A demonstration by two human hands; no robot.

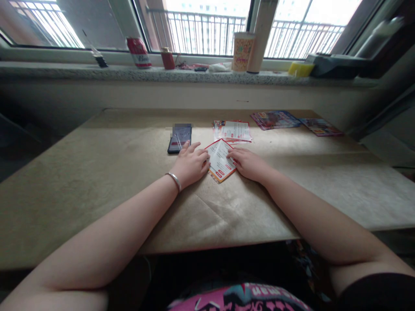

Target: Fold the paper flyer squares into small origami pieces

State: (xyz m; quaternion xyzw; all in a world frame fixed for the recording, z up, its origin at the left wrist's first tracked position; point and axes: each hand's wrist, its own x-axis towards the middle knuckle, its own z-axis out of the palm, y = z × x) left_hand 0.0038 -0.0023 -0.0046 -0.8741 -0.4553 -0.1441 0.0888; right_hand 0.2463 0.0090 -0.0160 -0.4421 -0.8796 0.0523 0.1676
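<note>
A printed paper sheet with red edges and red labels lies on the table, turned like a diamond; a crease runs down from its top corner. My left hand, with a silver bangle at the wrist, has thumb and forefinger at the sheet's left corner, its outer fingers spread. My right hand grips the right corner, fingertips bent over the printed face. Beyond my left fingers is a dark phone, its screen partly blurred. A stack of similar printed sheets lies just behind the diamond-shaped one.
Colourful printed cards and another pile of them lie at the table's back right. On the stone windowsill stand a red and white can, a red bottle, a patterned paper cup and a yellow object.
</note>
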